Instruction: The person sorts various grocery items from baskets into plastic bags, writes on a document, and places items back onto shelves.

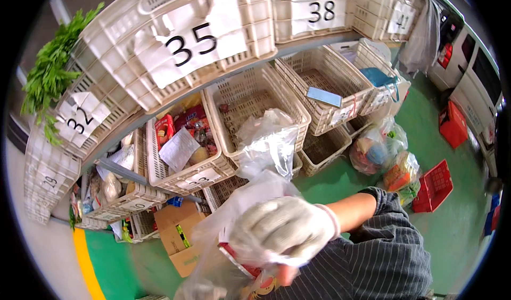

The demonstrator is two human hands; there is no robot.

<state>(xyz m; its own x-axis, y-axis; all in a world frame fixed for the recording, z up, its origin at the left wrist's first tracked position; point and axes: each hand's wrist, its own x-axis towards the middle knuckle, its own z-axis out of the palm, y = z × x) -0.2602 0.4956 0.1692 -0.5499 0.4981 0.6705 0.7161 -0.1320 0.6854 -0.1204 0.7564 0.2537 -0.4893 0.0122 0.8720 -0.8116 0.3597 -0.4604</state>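
Observation:
My right hand (285,230), in a pale knitted work glove with a bare fingertip showing, is closed on the gathered film of a clear plastic bag (210,252). Inside or just behind the film, beneath this hand, is a red-and-white package (239,260), mostly hidden. At the lower edge a blurred, whitish gloved shape, seemingly my left hand (205,290), lies against the bag's lower part; its fingers cannot be made out. Beyond the hands, more crumpled clear plastic bags (269,140) hang over the front rim of a white plastic crate (255,87).
Numbered white crates (205,39) stand along a rack; one crate (213,167) holds packaged goods and a paper sheet. A cardboard box (178,236) sits below. On the green floor are filled bags (378,146) and a red basket (432,187). A white van (474,82) stands right.

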